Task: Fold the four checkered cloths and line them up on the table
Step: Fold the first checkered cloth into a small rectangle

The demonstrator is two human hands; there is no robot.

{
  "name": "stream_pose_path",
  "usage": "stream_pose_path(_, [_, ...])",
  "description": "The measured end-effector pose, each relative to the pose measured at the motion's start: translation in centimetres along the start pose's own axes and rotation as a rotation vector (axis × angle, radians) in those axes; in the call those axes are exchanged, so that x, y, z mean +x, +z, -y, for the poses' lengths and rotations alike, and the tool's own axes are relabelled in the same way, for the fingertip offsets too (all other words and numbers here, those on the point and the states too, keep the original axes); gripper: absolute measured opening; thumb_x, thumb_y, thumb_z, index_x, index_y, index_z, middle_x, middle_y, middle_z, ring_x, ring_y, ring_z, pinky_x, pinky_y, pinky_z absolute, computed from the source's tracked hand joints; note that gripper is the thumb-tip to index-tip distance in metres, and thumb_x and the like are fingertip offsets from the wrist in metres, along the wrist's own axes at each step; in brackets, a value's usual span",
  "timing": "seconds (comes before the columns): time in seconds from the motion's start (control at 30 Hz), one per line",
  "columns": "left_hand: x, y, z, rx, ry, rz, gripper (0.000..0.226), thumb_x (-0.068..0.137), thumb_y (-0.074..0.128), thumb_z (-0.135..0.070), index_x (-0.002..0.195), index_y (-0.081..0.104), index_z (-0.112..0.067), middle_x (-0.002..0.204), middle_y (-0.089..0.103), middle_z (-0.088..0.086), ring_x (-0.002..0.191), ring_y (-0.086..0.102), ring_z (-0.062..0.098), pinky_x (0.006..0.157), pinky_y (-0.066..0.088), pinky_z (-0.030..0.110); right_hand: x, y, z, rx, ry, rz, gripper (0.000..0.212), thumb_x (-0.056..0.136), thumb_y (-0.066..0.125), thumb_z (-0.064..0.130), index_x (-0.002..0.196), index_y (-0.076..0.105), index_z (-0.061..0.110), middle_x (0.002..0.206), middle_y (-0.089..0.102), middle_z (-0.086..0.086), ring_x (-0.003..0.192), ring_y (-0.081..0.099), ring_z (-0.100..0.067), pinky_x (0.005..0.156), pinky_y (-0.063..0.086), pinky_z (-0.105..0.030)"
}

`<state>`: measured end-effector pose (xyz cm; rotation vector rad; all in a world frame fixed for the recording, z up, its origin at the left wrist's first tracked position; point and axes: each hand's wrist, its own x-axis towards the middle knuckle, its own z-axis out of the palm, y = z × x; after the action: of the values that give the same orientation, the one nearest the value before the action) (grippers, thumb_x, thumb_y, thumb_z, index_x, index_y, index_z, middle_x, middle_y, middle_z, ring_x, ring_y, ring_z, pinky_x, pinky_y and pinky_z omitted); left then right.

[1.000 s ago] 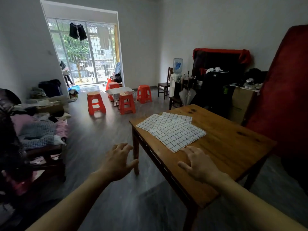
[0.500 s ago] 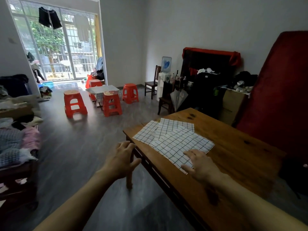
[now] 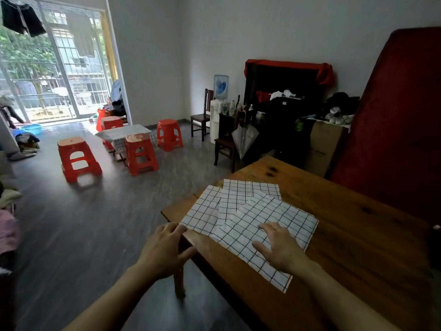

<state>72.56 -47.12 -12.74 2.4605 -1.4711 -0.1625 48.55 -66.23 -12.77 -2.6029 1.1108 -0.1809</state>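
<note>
Several white cloths with a black check lie flat and overlapping near the left corner of a wooden table (image 3: 353, 240). The nearest, topmost cloth (image 3: 281, 216) is spread at an angle; another cloth (image 3: 202, 209) sticks out to its left and a third (image 3: 253, 187) lies behind. My right hand (image 3: 279, 249) rests open, fingers spread, on the near part of the top cloth. My left hand (image 3: 164, 249) hovers open at the table's left edge, fingertips just short of the left cloth's corner. Neither hand grips anything.
Red plastic stools (image 3: 77, 158) and a small covered table (image 3: 124, 137) stand on the grey floor to the left. Dark chairs (image 3: 202, 115), a water dispenser (image 3: 219, 103), cluttered furniture and a cardboard box (image 3: 322, 146) sit behind the table. A red upright panel (image 3: 393, 127) stands at the right.
Both hands have moved forward: the right hand went from the bare table edge onto the top cloth, and the left hand came up to the table's left edge. The view has drawn closer.
</note>
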Motion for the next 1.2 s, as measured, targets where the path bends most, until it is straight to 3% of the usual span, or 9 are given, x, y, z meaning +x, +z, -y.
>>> stream_pose_path(0.2, [11.0, -0.7, -0.3, 0.044, 0.087, -0.009, 0.071, 0.087, 0.054, -0.068, 0.146, 0.039, -0.03, 0.153, 0.036, -0.004, 0.138, 0.033, 0.018, 0.11, 0.039, 0.038, 9.1, -0.5, -0.7, 0.07, 0.009, -0.074, 0.065, 0.096, 0.046, 0.056, 0.151, 0.031, 0.026, 0.158, 0.028, 0.004, 0.146, 0.02, -0.016, 0.116, 0.025, -0.039])
stream_pose_path(0.4, [18.1, 2.5, -1.0, -0.02, 0.174, 0.043, 0.065, 0.09, 0.05, -0.066, 0.143, 0.041, -0.031, 0.15, 0.04, -0.006, 0.136, 0.035, 0.014, 0.107, 0.039, 0.034, 14.2, -0.3, -4.0, 0.162, 0.101, -0.129, 0.059, 0.095, 0.052, 0.05, 0.145, 0.04, 0.022, 0.149, 0.041, 0.002, 0.139, 0.032, -0.016, 0.114, 0.032, -0.036])
stream_pose_path(0.53, [20.7, 6.5, -0.4, 0.007, 0.275, 0.185, 0.06, 0.095, 0.042, -0.063, 0.144, 0.04, -0.029, 0.152, 0.039, -0.006, 0.137, 0.034, 0.014, 0.109, 0.037, 0.032, 14.8, 1.8, -6.1, 0.155, 0.195, -0.097, 0.057, 0.096, 0.051, 0.05, 0.145, 0.041, 0.021, 0.147, 0.042, 0.002, 0.136, 0.033, -0.016, 0.112, 0.032, -0.034])
stream_pose_path(0.7, [25.1, 9.2, 0.3, -0.039, 0.377, 0.241, 0.055, 0.097, 0.042, -0.059, 0.142, 0.043, -0.027, 0.147, 0.044, -0.006, 0.133, 0.04, 0.013, 0.107, 0.04, 0.032, 15.1, 4.3, -7.5, 0.127, 0.344, -0.03, 0.058, 0.096, 0.05, 0.051, 0.145, 0.04, 0.022, 0.148, 0.041, 0.004, 0.137, 0.033, -0.016, 0.112, 0.032, -0.038])
stream_pose_path(0.87, [28.9, 11.6, 1.2, -0.064, 0.523, 0.36, 0.052, 0.098, 0.045, -0.055, 0.141, 0.045, -0.026, 0.146, 0.047, -0.003, 0.134, 0.04, 0.017, 0.109, 0.04, 0.035, 14.2, 7.0, -5.8, 0.121, 0.523, -0.001, 0.057, 0.097, 0.049, 0.048, 0.147, 0.038, 0.021, 0.149, 0.04, 0.003, 0.138, 0.032, -0.015, 0.111, 0.03, -0.031])
stream_pose_path(1.2, [31.9, 15.6, 0.6, 0.048, 0.779, 0.526, 0.047, 0.096, 0.055, -0.048, 0.137, 0.047, -0.027, 0.144, 0.049, -0.003, 0.133, 0.042, 0.019, 0.107, 0.042, 0.039, 11.4, 11.9, -3.7, 0.146, 0.734, 0.0, 0.057, 0.096, 0.052, 0.048, 0.146, 0.038, 0.024, 0.151, 0.04, 0.004, 0.139, 0.033, -0.014, 0.114, 0.031, -0.033])
